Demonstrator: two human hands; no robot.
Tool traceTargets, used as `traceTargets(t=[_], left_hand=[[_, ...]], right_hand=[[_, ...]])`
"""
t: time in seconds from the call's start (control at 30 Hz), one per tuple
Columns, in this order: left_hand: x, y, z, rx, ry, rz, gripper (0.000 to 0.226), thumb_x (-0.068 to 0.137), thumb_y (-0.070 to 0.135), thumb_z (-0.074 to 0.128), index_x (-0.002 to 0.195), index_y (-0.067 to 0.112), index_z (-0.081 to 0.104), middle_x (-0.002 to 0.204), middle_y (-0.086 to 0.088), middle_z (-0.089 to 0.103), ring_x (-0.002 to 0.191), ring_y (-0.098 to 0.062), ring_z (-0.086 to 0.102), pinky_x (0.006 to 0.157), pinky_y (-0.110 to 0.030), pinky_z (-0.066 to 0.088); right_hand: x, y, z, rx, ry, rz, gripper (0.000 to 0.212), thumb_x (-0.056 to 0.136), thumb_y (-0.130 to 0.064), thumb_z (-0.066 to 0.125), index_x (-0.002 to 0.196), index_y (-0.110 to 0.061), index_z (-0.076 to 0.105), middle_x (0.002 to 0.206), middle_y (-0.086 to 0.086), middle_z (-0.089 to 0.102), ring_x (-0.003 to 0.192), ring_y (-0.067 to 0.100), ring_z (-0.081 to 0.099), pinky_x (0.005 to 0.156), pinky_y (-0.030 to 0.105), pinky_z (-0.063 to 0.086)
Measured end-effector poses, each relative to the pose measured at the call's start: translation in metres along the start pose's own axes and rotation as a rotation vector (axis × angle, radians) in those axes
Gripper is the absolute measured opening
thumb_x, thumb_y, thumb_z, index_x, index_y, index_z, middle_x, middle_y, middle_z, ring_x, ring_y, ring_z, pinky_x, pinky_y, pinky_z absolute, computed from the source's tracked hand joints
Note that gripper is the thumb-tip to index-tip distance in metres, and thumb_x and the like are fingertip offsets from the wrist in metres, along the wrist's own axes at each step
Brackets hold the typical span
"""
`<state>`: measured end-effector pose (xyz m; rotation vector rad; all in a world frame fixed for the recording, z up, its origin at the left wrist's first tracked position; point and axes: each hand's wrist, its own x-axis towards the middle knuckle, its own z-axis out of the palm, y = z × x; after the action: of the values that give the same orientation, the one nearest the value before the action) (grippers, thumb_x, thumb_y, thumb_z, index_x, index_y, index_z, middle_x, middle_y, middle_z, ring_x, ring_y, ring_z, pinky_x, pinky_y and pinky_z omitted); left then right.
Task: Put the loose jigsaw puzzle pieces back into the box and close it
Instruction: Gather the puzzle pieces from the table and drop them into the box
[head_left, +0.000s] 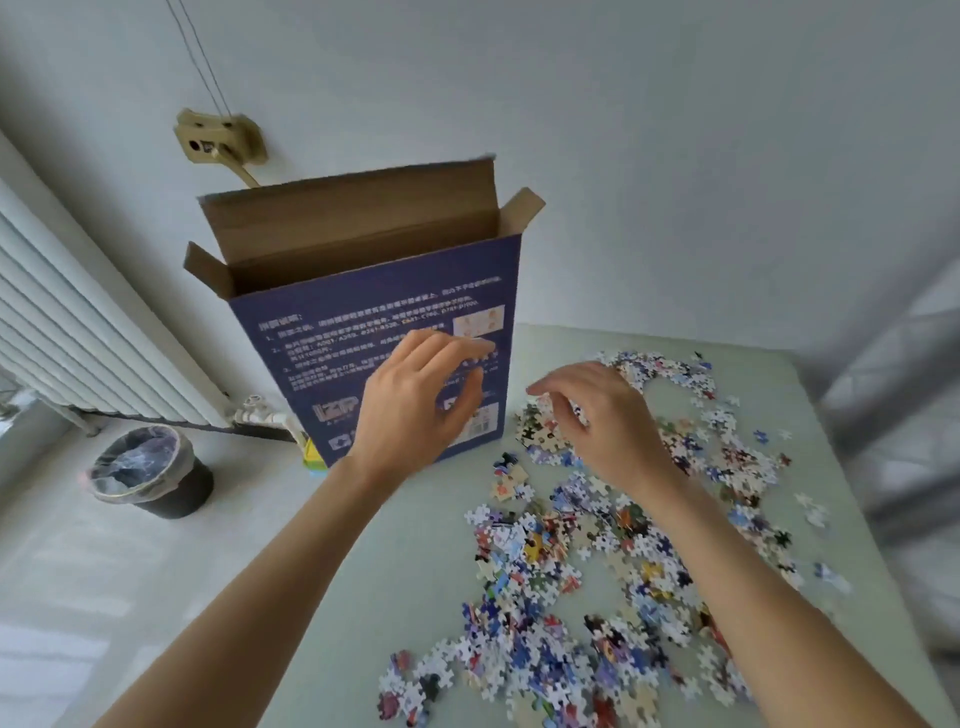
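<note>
The loose puzzle pieces (613, 551) lie scattered across the right of the desk (405, 571). The box (374, 332) stands upright at far left, flaps open. The left hand (415, 400) hovers before it, fingers relaxed, grasping nothing. The right hand (602, 415) hangs over the far pieces; its grasp cannot be determined.

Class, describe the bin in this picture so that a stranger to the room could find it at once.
Start at the white radiator along the left wall. On the floor just below its near end, left of the pale green table, stands the bin. It is small, round and dark, lined with a clear plastic bag, the only such container on the floor.
</note>
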<state>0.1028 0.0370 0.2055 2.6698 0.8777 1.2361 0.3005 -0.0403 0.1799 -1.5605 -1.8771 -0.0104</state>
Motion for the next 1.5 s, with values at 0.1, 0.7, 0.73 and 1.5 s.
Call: traceTargets(t=[0.1, 0.7, 0.73, 1.5], left_hand=[[-0.027, 0.014, 0.054, -0.167, -0.286, -0.241, 0.028, 0.092, 0.028, 0.052, 0.119, 0.021, 0.059, 0.115, 0.004, 0.063, 0.103, -0.011, 0.057, 0.085, -0.029, 0.05], [-0.05, -0.015, 0.3, 0.264, -0.881, -0.648, 0.074, 0.089, 0.065, 0.027, 0.148, 0.03, 0.0, 0.156, -0.01, -0.006, 0.143, -0.031, -0.01, 0.115, -0.046, 0.003], [-0.051, -0.019, 0.307, 0.275, -0.872, -0.674, 0.075, 0.088, 0.068, 0.025, 0.148, 0.033, -0.002, 0.156, -0.011, -0.009, 0.142, -0.031, -0.012, 0.114, -0.047, 0.001], [-0.099, 0.038, 0.248, -0.166, -0.848, -0.232, 0.062, 0.094, 0.058, 0.017, 0.108, 0.021, 0.065, 0.105, 0.004, 0.067, 0.079, -0.011, 0.065, 0.069, -0.029, 0.054]], right_hand=[[-0.066, 0.038, 0.007, -0.001, -0.151, 0.212, 0.027, 0.087, -0.004, 0.057, 0.11, -0.014, 0.066, 0.111, -0.001, 0.066, 0.108, 0.013, 0.057, 0.1, 0.034, 0.043], [-0.162, 0.306, 0.012, -0.205, -0.43, 0.798, 0.059, 0.093, -0.048, 0.043, 0.145, -0.036, 0.02, 0.157, -0.002, -0.003, 0.142, 0.032, -0.008, 0.112, 0.051, -0.006], [-0.16, 0.318, 0.014, -0.227, -0.419, 0.843, 0.06, 0.093, -0.05, 0.041, 0.146, -0.036, 0.016, 0.157, 0.0, -0.006, 0.142, 0.032, -0.01, 0.111, 0.052, -0.007], [-0.188, 0.211, 0.041, 0.366, -0.477, 0.434, 0.034, 0.091, -0.037, 0.043, 0.111, -0.021, 0.066, 0.137, -0.008, 0.047, 0.128, 0.009, 0.036, 0.11, 0.038, 0.029]])
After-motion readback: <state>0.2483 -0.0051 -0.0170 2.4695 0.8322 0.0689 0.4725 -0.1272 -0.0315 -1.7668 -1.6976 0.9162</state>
